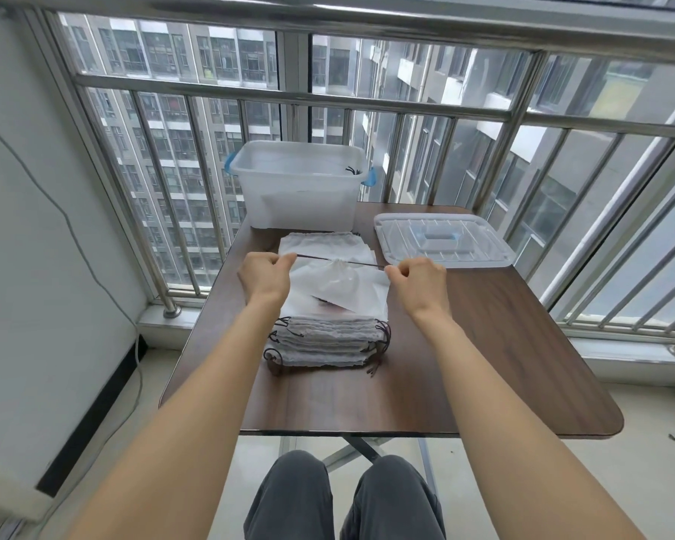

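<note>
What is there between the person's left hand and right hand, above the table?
In the head view, a dark drawstring runs taut from the left hand to the right hand, passing through the gathered mouth of a white pouch.

Table: dark brown wood-grain top (503, 344) with rounded corners, on a metal folding frame.
Far left corner: clear plastic storage bin (301, 196) with blue handles, standing open.
Far right corner: the bin's clear lid (445, 239), lying flat, just beside the bin.
Centre left: tall stack of white drawstring bags (328, 341) with dark cords.
Between stack and bin: flat pile of white bags (320, 243), reaching close to the bin.
</note>
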Available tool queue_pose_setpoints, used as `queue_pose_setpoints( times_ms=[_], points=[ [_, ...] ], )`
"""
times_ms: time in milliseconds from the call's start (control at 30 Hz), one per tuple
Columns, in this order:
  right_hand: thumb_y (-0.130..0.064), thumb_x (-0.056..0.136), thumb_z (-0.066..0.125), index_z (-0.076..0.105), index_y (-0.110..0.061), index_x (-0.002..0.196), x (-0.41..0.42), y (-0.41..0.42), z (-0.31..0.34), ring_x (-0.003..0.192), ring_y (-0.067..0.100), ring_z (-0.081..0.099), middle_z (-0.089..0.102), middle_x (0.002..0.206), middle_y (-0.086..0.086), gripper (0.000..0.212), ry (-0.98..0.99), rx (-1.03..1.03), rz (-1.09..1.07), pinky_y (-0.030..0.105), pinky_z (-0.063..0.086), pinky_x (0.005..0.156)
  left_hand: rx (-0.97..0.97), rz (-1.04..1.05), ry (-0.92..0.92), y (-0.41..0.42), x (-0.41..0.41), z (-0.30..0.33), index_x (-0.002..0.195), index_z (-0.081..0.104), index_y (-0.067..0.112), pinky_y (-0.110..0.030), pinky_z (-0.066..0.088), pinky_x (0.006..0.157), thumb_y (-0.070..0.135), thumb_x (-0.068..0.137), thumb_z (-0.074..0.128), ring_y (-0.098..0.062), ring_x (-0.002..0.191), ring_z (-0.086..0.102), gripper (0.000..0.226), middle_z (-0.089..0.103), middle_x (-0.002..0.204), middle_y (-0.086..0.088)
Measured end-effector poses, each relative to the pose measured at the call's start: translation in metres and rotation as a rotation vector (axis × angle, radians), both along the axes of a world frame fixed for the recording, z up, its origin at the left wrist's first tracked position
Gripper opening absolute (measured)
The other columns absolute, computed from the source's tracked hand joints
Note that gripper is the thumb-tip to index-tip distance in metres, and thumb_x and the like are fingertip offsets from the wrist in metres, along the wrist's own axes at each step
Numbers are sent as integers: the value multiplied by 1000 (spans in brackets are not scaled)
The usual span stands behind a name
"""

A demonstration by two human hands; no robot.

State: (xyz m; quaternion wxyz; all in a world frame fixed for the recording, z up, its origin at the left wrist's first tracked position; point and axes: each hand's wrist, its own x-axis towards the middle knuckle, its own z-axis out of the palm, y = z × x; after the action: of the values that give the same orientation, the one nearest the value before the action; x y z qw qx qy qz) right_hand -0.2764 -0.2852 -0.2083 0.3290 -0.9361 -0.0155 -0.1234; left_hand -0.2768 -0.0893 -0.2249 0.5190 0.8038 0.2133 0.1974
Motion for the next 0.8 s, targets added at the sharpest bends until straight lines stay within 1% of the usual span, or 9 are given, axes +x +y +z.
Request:
queue_pose_setpoints(
  times_ms=[133, 200, 267, 367, 433, 500, 600, 700, 800],
  points=[
    [-13, 87, 54, 27, -14, 45, 2, -2, 7, 55, 21, 28, 27, 47, 3, 49, -14, 35, -30, 29, 25, 48, -121, 25, -11, -1, 6, 3, 61, 48, 8, -30, 22, 56, 23, 84, 66, -21, 63, 26, 33, 32, 64, -11],
    [-15, 87, 56, 35, -10, 48, 5, -7, 5, 63, 24, 35, 35, 52, 7, 45, -12, 42, -27, 36, 18, 55, -119, 8, -32, 1, 9, 4, 62, 51, 7, -30, 22, 57, 24, 82, 69, -21, 64, 26, 32, 33, 65, -11],
    [-17, 89, 57, 40, -7, 50, 7, -12, 3, 67, 25, 40, 43, 58, 10, 43, -10, 51, -22, 31, 16, 55, -86, 2, -49, 0, 9, 2, 60, 50, 6, -31, 22, 57, 24, 82, 69, -21, 64, 26, 35, 32, 63, -11],
    [-19, 88, 58, 37, -9, 50, 6, -11, 3, 65, 22, 37, 40, 59, 12, 44, -14, 94, -5, 31, 19, 53, -123, -9, -16, -3, 6, 2, 53, 49, 3, -28, 26, 57, 23, 85, 66, -25, 55, 27, 42, 33, 44, -5],
    [-22, 88, 57, 45, -7, 55, 6, -13, 2, 62, 19, 37, 41, 60, 11, 38, 30, 161, 22, 26, 26, 52, -178, -124, 60, -2, 1, 5, 53, 56, 7, -26, 30, 56, 26, 89, 61, -21, 49, 32, 41, 34, 38, 2],
    [-24, 88, 58, 57, -3, 62, 6, -18, 2, 64, 17, 46, 50, 59, 8, 33, 118, 267, 77, 26, 39, 60, -269, -345, 184, 0, -8, 10, 70, 68, 11, -24, 34, 55, 32, 93, 55, -15, 54, 36, 33, 36, 54, 1],
    [-25, 89, 60, 58, -9, 61, 3, -18, 8, 72, 15, 62, 64, 73, 5, 32, 308, 555, 181, 29, 47, 70, -438, -595, 285, -1, -17, 12, 82, 75, 22, -22, 38, 71, 37, 94, 51, -10, 70, 49, 31, 44, 71, 4],
    [-26, 92, 57, 55, -15, 63, -3, -12, 12, 75, 16, 71, 72, 83, 7, 31, 462, 805, 272, 30, 51, 78, -506, -708, 245, -6, -19, 13, 81, 78, 26, -25, 38, 83, 38, 94, 50, -10, 85, 54, 33, 54, 84, 5],
    [-26, 95, 52, 60, -12, 68, -8, -11, 11, 74, 16, 71, 74, 84, 8, 31, 507, 984, 328, 28, 55, 73, -633, -750, 189, -9, -19, 17, 92, 76, 21, -25, 42, 85, 32, 95, 49, -11, 77, 59, 29, 59, 89, 1]
  ],
)
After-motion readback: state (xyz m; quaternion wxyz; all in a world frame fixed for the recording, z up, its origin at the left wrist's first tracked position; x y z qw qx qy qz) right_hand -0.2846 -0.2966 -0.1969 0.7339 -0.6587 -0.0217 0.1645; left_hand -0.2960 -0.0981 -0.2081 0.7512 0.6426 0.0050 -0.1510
